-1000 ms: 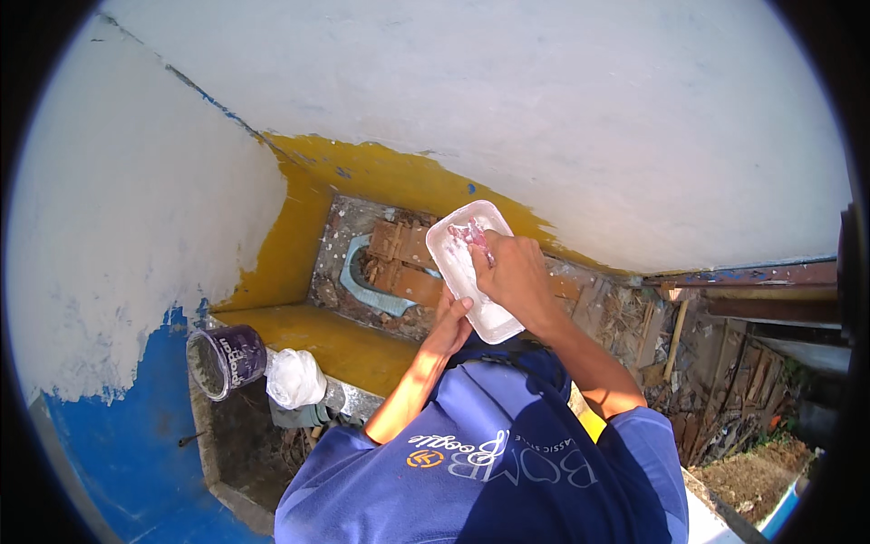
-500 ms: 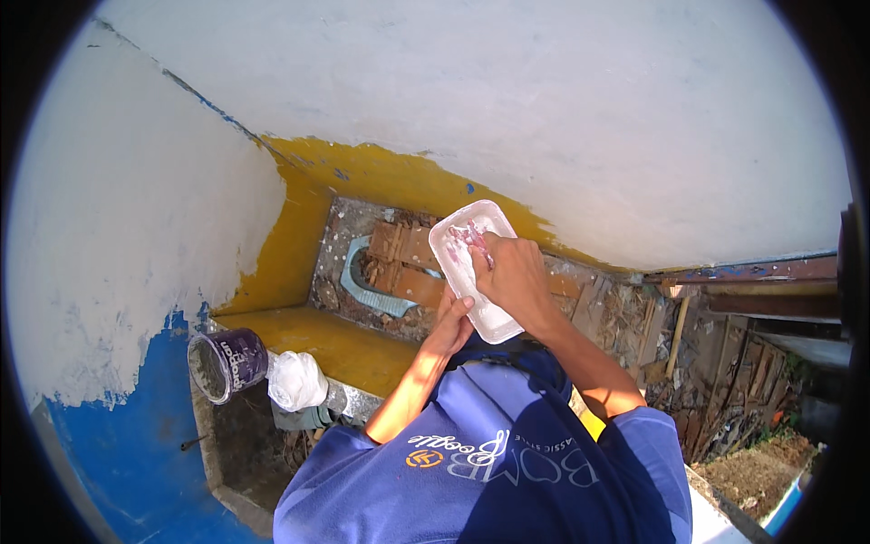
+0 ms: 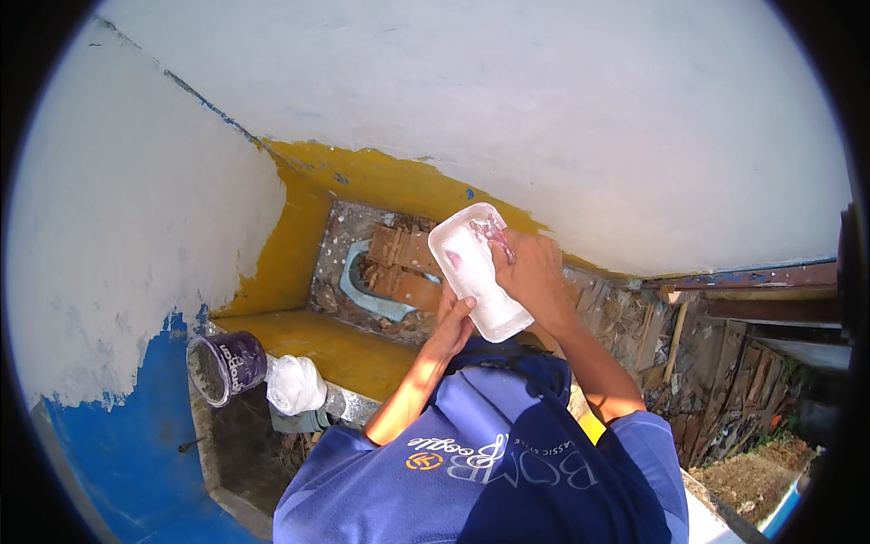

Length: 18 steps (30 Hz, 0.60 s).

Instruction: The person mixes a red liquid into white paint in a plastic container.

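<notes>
A shallow white rectangular tray (image 3: 505, 319) is tilted in front of my body, with white paste smeared inside it. My left hand (image 3: 450, 325) grips its near left edge, thumb over the rim. Over the tray's right side, my right hand (image 3: 535, 275) is closed on a small pinkish piece smeared with white (image 3: 492, 232). That piece lies against the inside of the far right corner; its exact kind is partly hidden by the fingers. A pinkish patch shows in the paste near the tray's left side.
White walls (image 3: 544, 118) rise ahead and left, over yellow and blue bands. A yellow ledge (image 3: 317, 349) borders a pit with a pale blue basin rim (image 3: 355, 286) and broken boards (image 3: 399, 249). At left are a dark paint bucket (image 3: 227, 365) and white plastic bag (image 3: 295, 384). Debris (image 3: 707, 381) lies right.
My right hand has moved right and slightly up, from the tray's middle to its far right corner, keeping hold of the pinkish piece. The left hand still holds the tray, which turned slightly.
</notes>
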Each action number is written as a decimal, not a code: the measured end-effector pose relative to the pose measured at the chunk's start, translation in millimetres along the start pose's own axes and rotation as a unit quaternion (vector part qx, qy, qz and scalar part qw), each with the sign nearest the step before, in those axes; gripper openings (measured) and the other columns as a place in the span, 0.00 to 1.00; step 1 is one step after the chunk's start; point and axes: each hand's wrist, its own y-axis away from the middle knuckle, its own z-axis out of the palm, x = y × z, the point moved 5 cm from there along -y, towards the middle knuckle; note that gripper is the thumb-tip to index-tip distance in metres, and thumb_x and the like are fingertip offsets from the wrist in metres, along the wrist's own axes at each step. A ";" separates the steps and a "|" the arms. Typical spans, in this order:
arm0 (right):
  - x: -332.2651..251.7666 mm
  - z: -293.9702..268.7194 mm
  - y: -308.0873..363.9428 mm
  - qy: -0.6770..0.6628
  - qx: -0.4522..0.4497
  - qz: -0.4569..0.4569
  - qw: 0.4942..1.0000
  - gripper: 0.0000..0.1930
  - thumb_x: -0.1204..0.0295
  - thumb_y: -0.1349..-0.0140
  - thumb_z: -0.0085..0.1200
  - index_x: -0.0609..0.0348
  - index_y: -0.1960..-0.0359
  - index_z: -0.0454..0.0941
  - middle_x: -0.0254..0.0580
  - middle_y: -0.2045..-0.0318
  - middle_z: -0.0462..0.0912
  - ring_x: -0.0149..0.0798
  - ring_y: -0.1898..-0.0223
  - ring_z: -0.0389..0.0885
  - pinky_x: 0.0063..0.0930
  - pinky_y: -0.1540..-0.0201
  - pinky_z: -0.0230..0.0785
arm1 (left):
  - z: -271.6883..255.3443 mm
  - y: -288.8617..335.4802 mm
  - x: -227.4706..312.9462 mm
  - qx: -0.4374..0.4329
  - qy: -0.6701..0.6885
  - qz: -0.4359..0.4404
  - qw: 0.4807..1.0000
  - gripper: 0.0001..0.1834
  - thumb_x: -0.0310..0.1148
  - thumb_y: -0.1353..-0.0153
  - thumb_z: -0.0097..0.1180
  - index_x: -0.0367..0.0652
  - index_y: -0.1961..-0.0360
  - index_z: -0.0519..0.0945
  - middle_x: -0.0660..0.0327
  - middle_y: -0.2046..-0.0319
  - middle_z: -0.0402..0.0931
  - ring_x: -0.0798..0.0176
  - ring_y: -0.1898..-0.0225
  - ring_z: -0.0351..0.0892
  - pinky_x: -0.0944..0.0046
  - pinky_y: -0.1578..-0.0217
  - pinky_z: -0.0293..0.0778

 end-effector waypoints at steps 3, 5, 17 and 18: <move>-5.0 -27.3 5.9 -0.035 0.008 -0.007 0.999 0.12 0.69 0.38 0.52 0.67 0.73 0.79 0.58 0.81 0.79 0.61 0.76 0.79 0.51 0.69 0.71 | 4.2 0.1 4.8 0.009 0.006 0.012 1.000 0.50 0.37 0.40 0.61 0.49 0.26 0.41 0.55 0.32 0.55 0.57 0.33 0.63 0.54 0.36 0.69; -2.3 -23.3 10.5 0.008 0.027 -0.042 0.999 0.13 0.69 0.37 0.52 0.67 0.73 0.79 0.57 0.80 0.80 0.59 0.76 0.79 0.49 0.70 0.71 | 6.0 -2.0 6.4 0.018 0.009 0.016 1.000 0.49 0.37 0.40 0.61 0.49 0.26 0.41 0.55 0.32 0.56 0.57 0.33 0.63 0.53 0.37 0.71; 16.2 12.2 34.5 0.061 -0.036 0.036 0.997 0.11 0.68 0.40 0.54 0.65 0.72 0.79 0.59 0.81 0.78 0.62 0.77 0.78 0.55 0.70 0.69 | 15.4 1.3 -4.1 0.086 -0.016 -0.017 0.996 0.55 0.47 0.45 0.65 0.48 0.26 0.42 0.53 0.30 0.52 0.53 0.30 0.57 0.51 0.33 0.62; 14.9 12.8 34.7 0.060 -0.037 0.038 0.997 0.11 0.68 0.40 0.54 0.65 0.72 0.79 0.59 0.81 0.78 0.62 0.77 0.78 0.55 0.70 0.69 | 11.5 1.0 -5.3 0.087 -0.016 -0.019 0.996 0.55 0.47 0.45 0.65 0.48 0.26 0.42 0.53 0.30 0.52 0.53 0.30 0.57 0.51 0.33 0.62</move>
